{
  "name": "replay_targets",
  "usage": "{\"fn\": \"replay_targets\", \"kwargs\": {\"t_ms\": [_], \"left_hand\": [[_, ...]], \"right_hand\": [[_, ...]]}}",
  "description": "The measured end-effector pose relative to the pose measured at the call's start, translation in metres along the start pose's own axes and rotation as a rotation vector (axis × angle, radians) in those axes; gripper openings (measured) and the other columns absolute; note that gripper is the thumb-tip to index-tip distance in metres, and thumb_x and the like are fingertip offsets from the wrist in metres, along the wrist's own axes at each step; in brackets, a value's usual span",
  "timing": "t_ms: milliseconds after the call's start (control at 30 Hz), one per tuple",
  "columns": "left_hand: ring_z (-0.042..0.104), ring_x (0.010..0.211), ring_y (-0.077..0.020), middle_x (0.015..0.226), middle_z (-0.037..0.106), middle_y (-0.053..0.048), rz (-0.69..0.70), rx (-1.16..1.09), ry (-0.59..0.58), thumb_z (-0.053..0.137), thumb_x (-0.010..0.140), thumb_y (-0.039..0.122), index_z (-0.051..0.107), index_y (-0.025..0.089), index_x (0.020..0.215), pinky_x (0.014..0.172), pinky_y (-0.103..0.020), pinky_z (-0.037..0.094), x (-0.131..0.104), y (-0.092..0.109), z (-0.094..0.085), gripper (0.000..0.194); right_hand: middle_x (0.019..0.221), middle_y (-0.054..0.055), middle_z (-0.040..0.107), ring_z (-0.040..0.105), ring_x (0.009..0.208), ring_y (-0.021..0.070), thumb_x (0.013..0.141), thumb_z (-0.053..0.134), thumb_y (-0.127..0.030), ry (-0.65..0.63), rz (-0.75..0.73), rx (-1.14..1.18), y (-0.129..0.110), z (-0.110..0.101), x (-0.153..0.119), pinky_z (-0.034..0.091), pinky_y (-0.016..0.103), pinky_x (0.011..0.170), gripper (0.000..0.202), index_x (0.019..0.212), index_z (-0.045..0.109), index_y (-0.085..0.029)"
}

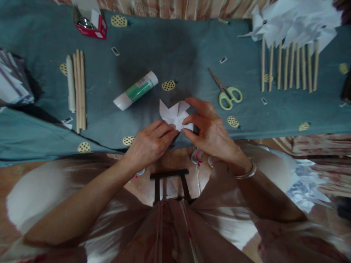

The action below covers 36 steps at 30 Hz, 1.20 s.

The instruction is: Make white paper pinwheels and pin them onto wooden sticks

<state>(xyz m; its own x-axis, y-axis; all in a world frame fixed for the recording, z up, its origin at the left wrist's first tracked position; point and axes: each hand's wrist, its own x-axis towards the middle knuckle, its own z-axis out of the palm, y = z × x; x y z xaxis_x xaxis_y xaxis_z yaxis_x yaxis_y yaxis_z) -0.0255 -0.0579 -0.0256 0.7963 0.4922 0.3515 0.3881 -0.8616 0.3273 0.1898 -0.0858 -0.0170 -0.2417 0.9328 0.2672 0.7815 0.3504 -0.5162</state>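
Observation:
A small white paper pinwheel (173,114), its points folded in toward the middle, is at the table's near edge between my hands. My left hand (150,143) has its fingers closed together on the pinwheel's lower left side. My right hand (210,129) curves over the right side, thumb and fingertips on the paper blades. Just up and left of the pinwheel lies a glue stick (138,88) with a green and white label. To the right of my right hand rest scissors (225,93) with pale green handles, blades pointing away.
Finished pinwheels (298,22) on wooden sticks lie in a row at the back right. Several wooden sticks (79,91) are at the left, near a stack of paper (13,80). A red box (91,27) holding metal pieces stands at the back left. Paper scraps (307,182) lie low on the right.

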Motion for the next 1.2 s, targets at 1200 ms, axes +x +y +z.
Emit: {"fn": "replay_targets", "kwargs": {"t_ms": [1200], "left_hand": [[0.063,0.092,-0.0221,0.101,0.070,-0.011,0.000,-0.047,0.001,0.051,0.097,0.014,0.067,0.010,0.113,0.080,-0.036,0.057,-0.0002,-0.0005,0.0017,0.023]], "right_hand": [[0.146,0.004,0.053,0.045,0.138,0.0289,0.091,0.058,-0.021,-0.097,-0.014,0.056,-0.0011,-0.0013,0.0002,0.041,0.052,0.115,0.020,0.106,0.069,-0.028]]}}
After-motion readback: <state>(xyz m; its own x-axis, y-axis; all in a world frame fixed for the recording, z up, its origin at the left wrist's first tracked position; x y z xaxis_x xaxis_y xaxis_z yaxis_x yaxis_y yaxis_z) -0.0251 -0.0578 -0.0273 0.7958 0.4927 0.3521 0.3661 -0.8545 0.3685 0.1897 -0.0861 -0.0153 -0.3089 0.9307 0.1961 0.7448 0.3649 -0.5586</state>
